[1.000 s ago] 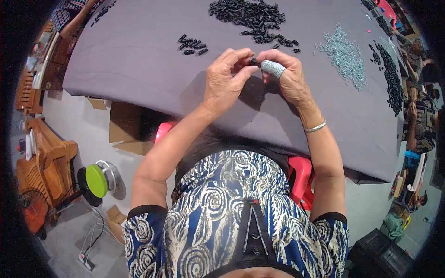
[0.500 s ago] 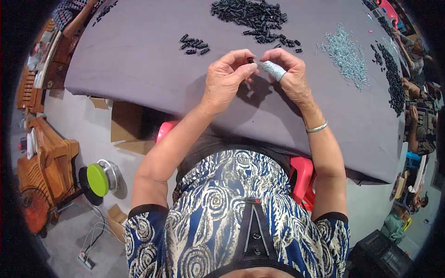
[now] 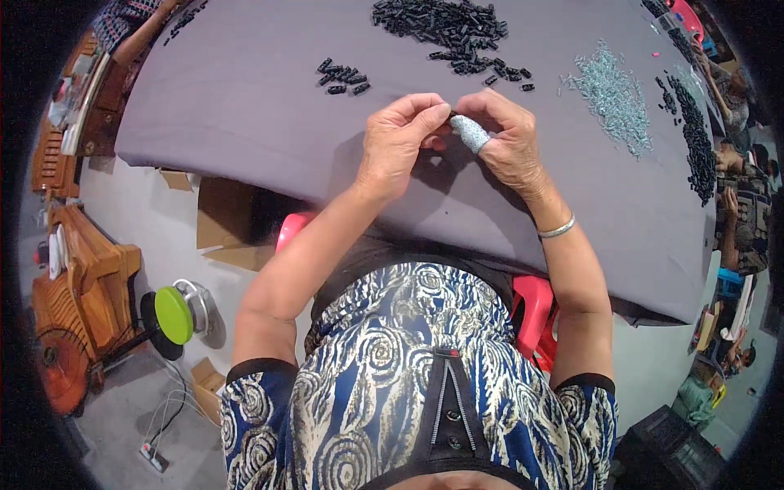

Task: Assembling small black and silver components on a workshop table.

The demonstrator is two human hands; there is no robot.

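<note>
Over the near part of the table, my left hand (image 3: 390, 145) pinches a small black part (image 3: 452, 114) between thumb and fingertips; most of it is hidden. My right hand (image 3: 514, 143) meets it there, its thumb and forefinger pressed together at the part's end. A pale blue speckled wrap (image 3: 471, 133) covers the right thumb. Whatever else the right fingers hold is too small to make out. Beyond my hands lie a small group of black parts (image 3: 343, 77) and a large heap of black parts (image 3: 441, 31). To the right spreads a pile of tiny silvery-blue pieces (image 3: 611, 98).
A grey cloth (image 3: 237, 98) covers the table. More black parts (image 3: 696, 147) line its right edge, where other people sit. Another person's arm (image 3: 143, 39) rests at the far left. A cardboard box (image 3: 224, 216) and a green round-topped object (image 3: 173, 315) stand at the left.
My right hand has moved left and closed the small gap, so its fingertips now meet the black part in my left hand. The left hand has barely moved.
</note>
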